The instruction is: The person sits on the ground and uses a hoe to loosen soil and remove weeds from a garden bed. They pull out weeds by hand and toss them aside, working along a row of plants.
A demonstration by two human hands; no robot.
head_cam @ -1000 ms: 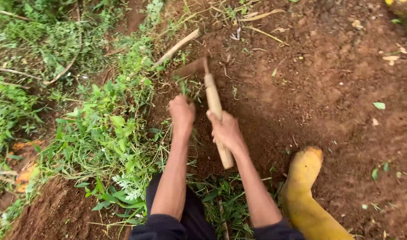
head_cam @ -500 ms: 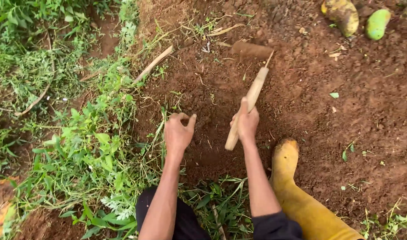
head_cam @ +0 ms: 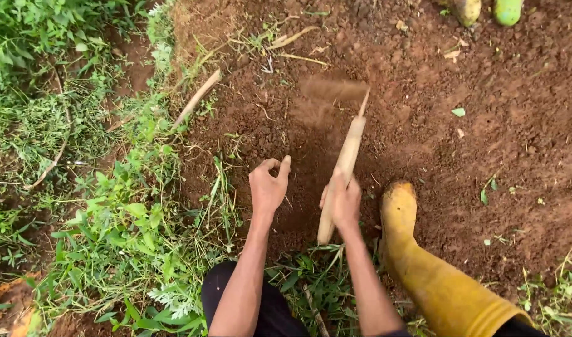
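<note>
Head view: right hand (head_cam: 343, 201) grips one wooden hoe handle (head_cam: 343, 167); left hand (head_cam: 268, 187) half-curled, empty.

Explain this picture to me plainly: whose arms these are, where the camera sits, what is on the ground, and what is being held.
The camera sits on a person's head and looks down, so the two bare arms are their own. The right hand has its grip closed around the wooden handle of a small hoe, whose blade is blurred over the red-brown soil. The left hand hangs open and empty beside it. A yellow rubber boot stands at the right; grass and weeds cover the left.
</note>
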